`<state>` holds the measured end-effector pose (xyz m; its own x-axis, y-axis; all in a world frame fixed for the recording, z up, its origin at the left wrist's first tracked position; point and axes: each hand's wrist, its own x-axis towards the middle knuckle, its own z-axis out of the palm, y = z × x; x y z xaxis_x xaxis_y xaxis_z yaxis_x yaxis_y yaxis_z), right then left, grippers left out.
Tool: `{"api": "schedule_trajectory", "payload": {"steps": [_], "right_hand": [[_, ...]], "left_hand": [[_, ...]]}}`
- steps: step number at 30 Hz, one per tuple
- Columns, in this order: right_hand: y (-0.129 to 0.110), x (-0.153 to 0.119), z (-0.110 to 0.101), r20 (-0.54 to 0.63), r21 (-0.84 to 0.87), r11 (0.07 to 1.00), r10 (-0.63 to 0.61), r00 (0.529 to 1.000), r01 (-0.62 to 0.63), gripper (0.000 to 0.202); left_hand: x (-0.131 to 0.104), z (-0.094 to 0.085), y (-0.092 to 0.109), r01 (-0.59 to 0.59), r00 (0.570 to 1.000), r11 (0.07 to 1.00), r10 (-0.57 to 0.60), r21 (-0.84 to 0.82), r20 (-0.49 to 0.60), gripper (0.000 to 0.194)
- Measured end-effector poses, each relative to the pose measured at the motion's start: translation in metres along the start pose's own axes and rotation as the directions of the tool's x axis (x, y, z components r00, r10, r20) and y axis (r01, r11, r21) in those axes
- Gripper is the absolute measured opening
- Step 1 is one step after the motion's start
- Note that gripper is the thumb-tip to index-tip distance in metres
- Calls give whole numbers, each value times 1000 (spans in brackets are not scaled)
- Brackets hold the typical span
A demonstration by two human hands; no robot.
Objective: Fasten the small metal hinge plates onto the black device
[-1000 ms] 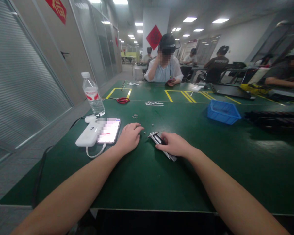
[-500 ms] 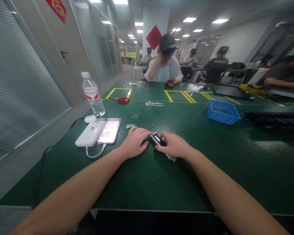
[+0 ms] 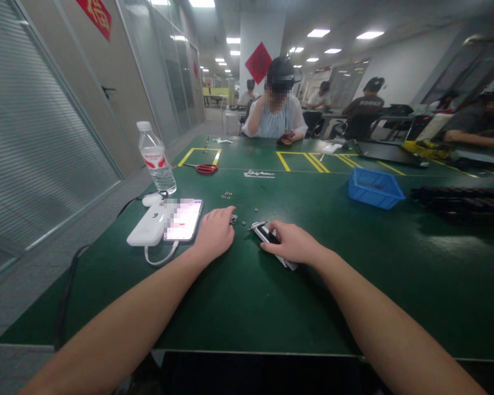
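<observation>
My left hand (image 3: 217, 233) is closed around a small silver metal part (image 3: 234, 219) that peeks out between thumb and forefinger. Most of that part is hidden by the fingers. A small round nut-like piece (image 3: 243, 223) lies just right of it, and another ring-like piece (image 3: 256, 209) sits a little farther back. My right hand (image 3: 294, 242) grips a long silver-and-black metal piece (image 3: 267, 235), which rests slantwise on the green table (image 3: 247, 312). A thin pointed bit (image 3: 250, 227) sticks out at its far left end.
Several small rings (image 3: 226, 195) and thin white strips (image 3: 259, 174) lie farther back. At left are a phone (image 3: 185, 219), a white power bank (image 3: 148, 225) and a water bottle (image 3: 156, 162). Red-handled scissors (image 3: 206, 169), a blue bin (image 3: 374, 189) and a seated person (image 3: 278, 118) are beyond.
My left hand has moved left, away from the long metal piece, onto the small metal part, which now sits farther right. A small nut-like piece now shows between the hands. My right hand stays put.
</observation>
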<state>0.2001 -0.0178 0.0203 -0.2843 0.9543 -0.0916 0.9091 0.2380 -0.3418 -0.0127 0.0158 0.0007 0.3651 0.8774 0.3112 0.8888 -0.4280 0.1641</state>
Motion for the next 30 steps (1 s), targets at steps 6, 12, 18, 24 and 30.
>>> {"api": "schedule_trajectory", "payload": {"steps": [6,12,18,24,30], "right_hand": [[-1,-2,-2,23,31,999,22,999,-23,44],[-2,-4,-2,43,36,999,20,999,-22,50],[-3,-4,-3,51,40,999,27,998,-29,49],[-1,-3,-2,46,43,999,18,999,-19,47],[-3,-4,-2,39,36,999,19,999,-21,45]], "left_hand": [[2,-3,-2,-41,999,999,41,17,-19,44],[-1,-9,1,-81,997,996,81,-45,-4,38],[-2,-9,3,-97,995,983,96,-157,-12,29],[-2,-9,4,-74,997,953,65,-294,-42,29],[-3,-4,7,-111,986,932,147,-346,79,34]]}}
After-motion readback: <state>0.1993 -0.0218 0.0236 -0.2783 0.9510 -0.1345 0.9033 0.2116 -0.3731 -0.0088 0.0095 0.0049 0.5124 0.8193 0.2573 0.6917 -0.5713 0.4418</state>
